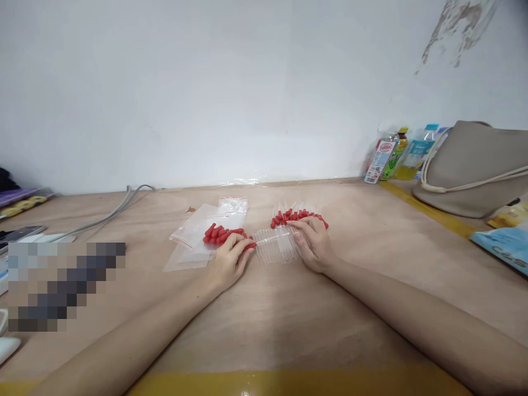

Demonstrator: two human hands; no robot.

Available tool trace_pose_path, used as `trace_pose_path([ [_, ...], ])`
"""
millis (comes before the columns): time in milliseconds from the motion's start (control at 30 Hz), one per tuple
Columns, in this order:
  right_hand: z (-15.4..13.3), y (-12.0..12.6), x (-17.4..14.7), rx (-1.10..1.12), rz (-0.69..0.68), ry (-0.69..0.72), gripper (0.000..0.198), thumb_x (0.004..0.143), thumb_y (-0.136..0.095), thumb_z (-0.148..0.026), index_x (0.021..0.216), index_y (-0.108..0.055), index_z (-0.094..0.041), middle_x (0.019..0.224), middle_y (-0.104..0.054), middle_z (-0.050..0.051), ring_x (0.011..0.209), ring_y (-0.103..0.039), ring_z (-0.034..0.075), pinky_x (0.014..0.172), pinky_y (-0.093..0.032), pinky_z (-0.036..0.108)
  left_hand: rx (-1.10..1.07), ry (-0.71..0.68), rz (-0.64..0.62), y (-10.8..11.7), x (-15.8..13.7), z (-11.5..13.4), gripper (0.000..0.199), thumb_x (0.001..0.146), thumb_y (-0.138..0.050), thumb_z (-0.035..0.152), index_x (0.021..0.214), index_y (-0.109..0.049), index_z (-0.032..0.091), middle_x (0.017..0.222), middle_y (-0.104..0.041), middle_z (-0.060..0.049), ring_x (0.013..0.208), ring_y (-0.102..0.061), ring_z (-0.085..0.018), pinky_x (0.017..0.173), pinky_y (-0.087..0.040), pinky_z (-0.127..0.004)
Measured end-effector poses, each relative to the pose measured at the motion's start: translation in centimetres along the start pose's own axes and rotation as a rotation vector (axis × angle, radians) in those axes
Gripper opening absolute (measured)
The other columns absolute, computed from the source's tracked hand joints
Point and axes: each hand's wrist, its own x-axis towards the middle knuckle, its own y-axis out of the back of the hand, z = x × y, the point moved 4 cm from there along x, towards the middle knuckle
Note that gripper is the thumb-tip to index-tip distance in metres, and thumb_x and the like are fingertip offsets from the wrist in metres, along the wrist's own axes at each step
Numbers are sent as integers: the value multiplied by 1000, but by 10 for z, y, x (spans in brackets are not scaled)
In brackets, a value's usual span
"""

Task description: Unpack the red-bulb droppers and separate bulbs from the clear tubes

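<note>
My left hand (229,259) is closed, pinching a red rubber bulb (250,246) between thumb and fingers. From that bulb a clear thin tube (272,237) runs across to my right hand (314,246), whose bent fingers close around its far end. Whether the tube sits inside the bulb or only meets it, I cannot tell. Beneath it lies a row of loose clear tubes (275,254). A heap of red bulbs (218,236) rests just beyond my left hand. Behind my right hand lie several droppers with red bulbs (297,214), their clear tubes pointing toward the wall.
Clear plastic bags (190,261) lie under and behind the bulb heap. A grey cable (117,209) crosses the left of the table. At the right stand a carton (378,160), a bottle (416,151) and a grey-beige bag (478,165); a blue packet (501,247) lies nearer.
</note>
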Motion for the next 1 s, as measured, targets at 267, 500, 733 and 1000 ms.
trace_pose_path([
  [267, -22, -9, -3, -98, -173, 207, 23, 82, -50, -36, 93, -62, -19, 82, -61, 4, 78, -48, 16, 83, -26, 37, -83, -96, -48, -3, 1, 14, 18, 85, -46, 18, 101, -54, 17, 94, -54, -6, 85, -53, -15, 76, -46, -28],
  [500, -25, -11, -4, -78, -187, 275, 19, 81, -53, -35, 77, -65, -20, 65, -59, 0, 71, -47, 13, 86, -24, 37, -126, -136, -71, -7, -1, 18, 17, 85, -47, 18, 101, -53, 17, 93, -55, -6, 85, -53, -14, 75, -46, -27],
  [733, -33, -11, -8, -103, -152, 398, 18, 83, -52, -28, 73, -63, -19, 55, -54, -2, 63, -43, 11, 86, -26, 36, -73, -158, -131, -9, -1, 20, 15, 87, -45, 23, 95, -56, 17, 83, -55, -4, 76, -52, -13, 68, -45, -25],
  [1000, -48, -9, -12, -100, -133, 527, 17, 85, -49, -23, 72, -58, -16, 52, -49, -3, 58, -38, 10, 78, -28, 32, -37, -240, -279, -4, -4, 25, 20, 89, -37, 22, 90, -55, 14, 77, -52, -5, 74, -47, -15, 68, -41, -27],
])
